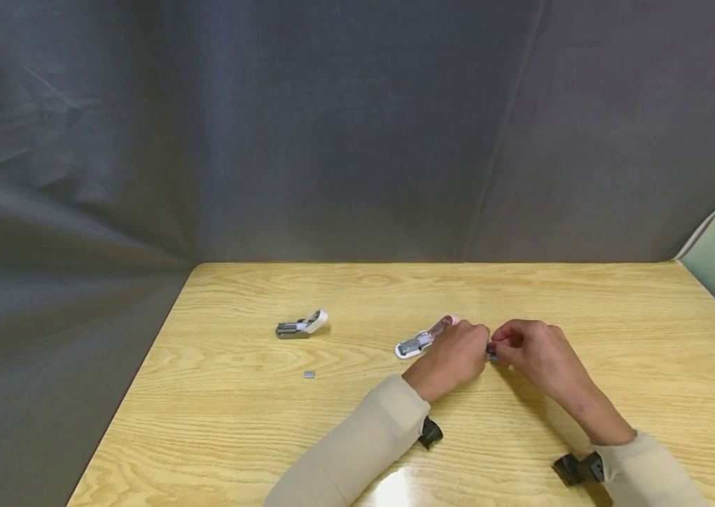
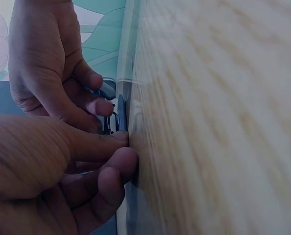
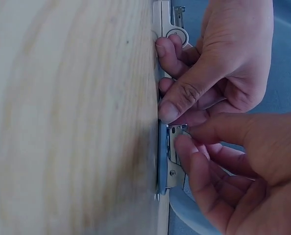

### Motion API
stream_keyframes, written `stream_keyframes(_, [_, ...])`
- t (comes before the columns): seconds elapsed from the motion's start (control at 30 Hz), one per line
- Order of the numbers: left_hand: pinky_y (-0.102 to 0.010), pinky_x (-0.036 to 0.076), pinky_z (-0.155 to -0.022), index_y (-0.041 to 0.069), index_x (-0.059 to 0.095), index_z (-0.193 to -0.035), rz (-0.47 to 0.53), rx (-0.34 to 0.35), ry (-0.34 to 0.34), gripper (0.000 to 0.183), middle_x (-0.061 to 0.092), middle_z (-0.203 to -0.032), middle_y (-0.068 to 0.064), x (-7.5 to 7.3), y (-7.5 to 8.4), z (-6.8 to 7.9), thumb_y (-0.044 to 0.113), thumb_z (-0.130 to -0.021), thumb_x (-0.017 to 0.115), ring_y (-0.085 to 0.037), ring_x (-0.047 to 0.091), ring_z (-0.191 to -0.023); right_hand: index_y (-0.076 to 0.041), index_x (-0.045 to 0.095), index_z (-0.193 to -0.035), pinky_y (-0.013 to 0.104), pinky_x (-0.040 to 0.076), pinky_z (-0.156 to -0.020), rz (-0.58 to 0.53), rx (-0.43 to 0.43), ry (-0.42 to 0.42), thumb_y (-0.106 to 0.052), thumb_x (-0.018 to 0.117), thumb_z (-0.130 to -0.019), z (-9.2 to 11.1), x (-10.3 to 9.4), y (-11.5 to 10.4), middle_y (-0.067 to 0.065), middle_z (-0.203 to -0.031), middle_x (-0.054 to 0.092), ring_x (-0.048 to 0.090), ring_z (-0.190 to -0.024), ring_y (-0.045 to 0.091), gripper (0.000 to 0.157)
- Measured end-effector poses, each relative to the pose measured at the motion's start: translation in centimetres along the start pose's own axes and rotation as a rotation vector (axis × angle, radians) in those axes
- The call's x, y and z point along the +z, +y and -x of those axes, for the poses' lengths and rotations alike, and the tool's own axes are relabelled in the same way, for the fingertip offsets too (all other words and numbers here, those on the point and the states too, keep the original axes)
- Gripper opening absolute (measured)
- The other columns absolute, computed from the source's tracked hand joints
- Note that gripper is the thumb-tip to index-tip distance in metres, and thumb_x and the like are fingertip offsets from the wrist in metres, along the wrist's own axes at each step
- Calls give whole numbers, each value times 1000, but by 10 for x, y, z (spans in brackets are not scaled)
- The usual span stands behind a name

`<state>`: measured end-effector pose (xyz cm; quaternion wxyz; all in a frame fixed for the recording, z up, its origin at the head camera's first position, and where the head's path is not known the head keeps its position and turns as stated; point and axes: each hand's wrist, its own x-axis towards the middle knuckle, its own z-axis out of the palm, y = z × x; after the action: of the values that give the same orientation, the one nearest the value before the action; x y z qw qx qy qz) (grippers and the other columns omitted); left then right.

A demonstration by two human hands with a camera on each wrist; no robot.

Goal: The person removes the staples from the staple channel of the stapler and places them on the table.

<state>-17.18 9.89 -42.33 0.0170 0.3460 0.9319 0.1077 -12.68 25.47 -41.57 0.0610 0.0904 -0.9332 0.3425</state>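
Observation:
A small blue stapler (image 3: 162, 161) lies on the table between both hands, its metal staple channel (image 3: 174, 156) exposed and its blue top (image 3: 187, 210) swung back. Thumb and finger of my left hand (image 1: 462, 352) pinch one end of its base. From the other side my right hand (image 1: 538, 352) pinches at the metal channel with thumb and forefinger; whether a staple strip sits between those fingertips is hidden. Just left of my left hand, a white and pink stapler (image 1: 416, 344) lies opened, partly covered by that hand.
Farther left on the wood table (image 1: 237, 422) stands a white and grey stapler (image 1: 294, 329), its top raised. A small grey block (image 1: 309, 374), perhaps a staple strip, lies in front of it. Dark cloth (image 1: 357, 141) hangs behind the table and along its left side.

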Motion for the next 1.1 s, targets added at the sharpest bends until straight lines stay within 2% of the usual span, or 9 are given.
stream_keyframes(0.13, [-22,37,-54,19,58,-72,41,-17,-31,28,53,-62,7,0,1,1,6,-93,70,-6,42,-51,0,74,-94,27,49,-50,21,-20,38,1,72,-92,4,-1,-2,1,-77,69,59,-59,11,3])
stream_keyframes(0.3, [-21,36,-47,18,58,-71,61,-31,-29,29,54,-61,6,1,1,2,6,-93,72,-5,43,-48,-2,74,-91,26,49,-53,32,-27,60,-2,75,-92,10,-5,-6,-2,-77,69,60,-64,10,1])
stream_keyframes(0.4, [-21,36,-43,17,57,-70,52,-29,-21,30,54,-61,6,1,1,2,5,-93,71,-5,44,-48,-4,75,-90,25,49,-55,7,-15,11,0,77,-90,15,-7,-6,-3,-79,70,60,-67,9,5])
stream_keyframes(0.67, [-19,38,-45,18,57,-63,23,-21,-1,36,51,-57,7,3,0,5,12,-94,73,-5,44,-49,-7,75,-91,25,52,-62,-57,12,-186,0,77,-90,34,-6,3,-5,-85,70,60,-72,6,7])
stream_keyframes(0.93, [-21,46,-54,15,67,-85,-89,1,6,18,60,-68,6,-1,0,14,26,-94,78,-4,50,-55,-12,74,-87,26,53,-64,-33,-6,-221,-1,76,-91,37,-2,10,-9,-82,69,61,-72,3,11])
stream_keyframes(1.1, [-19,41,-51,13,65,-88,-7,25,10,16,53,-65,7,-4,-1,23,23,-96,75,-4,46,-54,-11,74,-90,26,52,-64,-23,17,-244,-3,75,-92,37,-3,12,-8,-83,68,60,-72,3,9])
